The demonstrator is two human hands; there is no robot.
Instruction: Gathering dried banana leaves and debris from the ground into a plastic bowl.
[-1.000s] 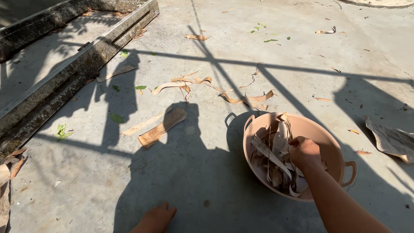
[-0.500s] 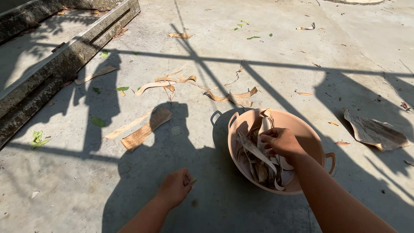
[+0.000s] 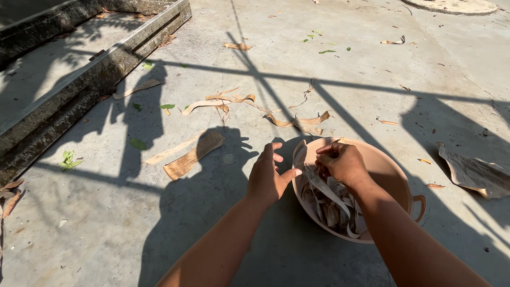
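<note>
A pale pink plastic basin point(image 3: 396, 170) with side handles sits on the concrete ground and holds several dry, curled leaf strips point(image 3: 326, 204). My right hand point(image 3: 342, 162) is inside the basin, its fingers closed on dry strips near the far-left rim. My left hand point(image 3: 268, 175) hovers just left of the basin's rim, fingers spread and holding nothing.
Loose dry bark and leaf strips point(image 3: 194, 154) lie on the ground to the left, more of these curled strips point(image 3: 300, 122) lie beyond the basin. A large dry leaf point(image 3: 473, 172) lies at right. A concrete trough point(image 3: 79, 79) runs along the upper left.
My left hand has come forward from the lower edge up to the basin's left rim. My right hand stays in the basin, holding strips. The view has shifted closer.
</note>
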